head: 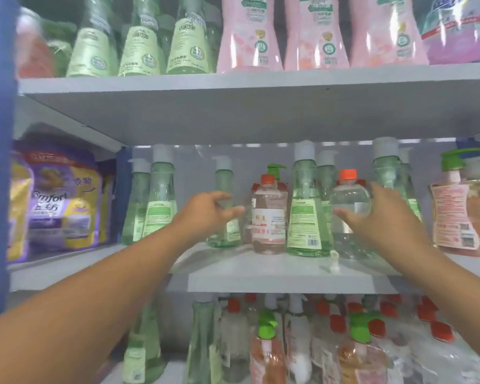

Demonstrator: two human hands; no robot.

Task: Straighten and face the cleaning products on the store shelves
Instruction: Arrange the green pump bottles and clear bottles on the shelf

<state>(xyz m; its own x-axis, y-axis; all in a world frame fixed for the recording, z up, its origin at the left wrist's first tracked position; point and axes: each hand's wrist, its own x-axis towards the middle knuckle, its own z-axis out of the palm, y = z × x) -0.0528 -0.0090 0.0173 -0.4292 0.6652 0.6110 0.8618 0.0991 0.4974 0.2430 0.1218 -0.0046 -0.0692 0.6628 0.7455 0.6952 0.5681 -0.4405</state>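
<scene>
Head view: the right hand's (385, 217) fingers (347, 216) curl round a clear round-bodied bottle with an orange cap (349, 198), holding it on the middle white shelf (283, 281). The left hand (205, 214) reaches in with fingers loosely spread, holding nothing, just in front of a tall pale-green pump bottle (226, 225). Between the hands stands a clear pinkish bottle with a red cap and red-printed label (268, 214), its writing too blurred to read. Far left sits a purple refill pouch marked "Comfort" (61, 200).
</scene>
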